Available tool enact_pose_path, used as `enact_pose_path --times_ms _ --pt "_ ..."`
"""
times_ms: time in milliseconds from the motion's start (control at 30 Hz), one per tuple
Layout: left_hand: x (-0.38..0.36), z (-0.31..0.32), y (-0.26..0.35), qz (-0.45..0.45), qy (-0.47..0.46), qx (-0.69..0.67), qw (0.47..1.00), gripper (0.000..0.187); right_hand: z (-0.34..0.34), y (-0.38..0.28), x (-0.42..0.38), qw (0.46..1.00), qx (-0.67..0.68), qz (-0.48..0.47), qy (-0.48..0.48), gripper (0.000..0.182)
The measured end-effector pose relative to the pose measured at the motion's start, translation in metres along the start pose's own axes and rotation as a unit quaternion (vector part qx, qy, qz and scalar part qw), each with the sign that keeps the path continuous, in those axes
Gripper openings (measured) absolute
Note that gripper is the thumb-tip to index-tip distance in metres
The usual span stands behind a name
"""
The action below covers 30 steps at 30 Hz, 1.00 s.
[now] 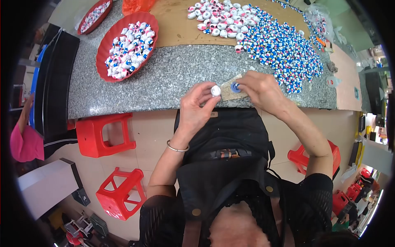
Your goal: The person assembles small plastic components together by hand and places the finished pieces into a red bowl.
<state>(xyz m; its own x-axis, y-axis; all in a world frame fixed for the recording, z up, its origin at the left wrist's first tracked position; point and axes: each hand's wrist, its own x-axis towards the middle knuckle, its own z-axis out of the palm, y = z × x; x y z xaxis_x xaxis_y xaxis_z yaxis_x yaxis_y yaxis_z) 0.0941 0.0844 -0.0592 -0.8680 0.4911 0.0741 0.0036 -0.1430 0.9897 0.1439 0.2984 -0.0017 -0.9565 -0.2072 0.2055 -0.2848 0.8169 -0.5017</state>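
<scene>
My left hand [198, 102] is closed at the counter's front edge, with a small white piece [215, 91] pinched between thumb and fingers. To its right, my right hand [260, 90] has its fingers pressed together at a small blue round piece [235, 87]. That blue piece is over a speckled tan board [228, 91] lying on the grey granite counter [181, 66]. Beyond my hands lie a heap of white and pink pieces [224, 18] and a large heap of small blue and white pieces [284, 49].
A red scalloped basin [101, 61] of white, blue and pink pieces stands at the left, with a smaller red tray [81, 25] behind. Red stools [95, 138] are below the counter on both sides. Another person's pink sleeve [27, 142] shows at the far left.
</scene>
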Motion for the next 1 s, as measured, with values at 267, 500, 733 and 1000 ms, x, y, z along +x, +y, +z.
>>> enact_pose_path --times_ms 267,500,733,1000 --pt "0.002 0.029 -0.001 0.133 -0.064 0.097 0.984 0.035 -0.003 -0.011 -0.021 0.852 0.449 0.269 0.000 0.014" --pt "0.005 0.018 0.031 -0.102 -0.212 -0.067 0.970 0.025 -0.016 -0.024 -0.024 0.974 0.225 0.011 0.035 0.014" --pt "0.005 -0.002 0.031 -0.153 -0.218 -0.079 0.961 0.025 0.002 -0.030 -0.013 0.950 0.305 0.057 0.036 0.010" --pt "0.056 -0.113 0.091 0.244 0.153 0.497 0.819 0.029 -0.006 0.068 0.012 0.990 -0.072 0.000 0.125 0.019"
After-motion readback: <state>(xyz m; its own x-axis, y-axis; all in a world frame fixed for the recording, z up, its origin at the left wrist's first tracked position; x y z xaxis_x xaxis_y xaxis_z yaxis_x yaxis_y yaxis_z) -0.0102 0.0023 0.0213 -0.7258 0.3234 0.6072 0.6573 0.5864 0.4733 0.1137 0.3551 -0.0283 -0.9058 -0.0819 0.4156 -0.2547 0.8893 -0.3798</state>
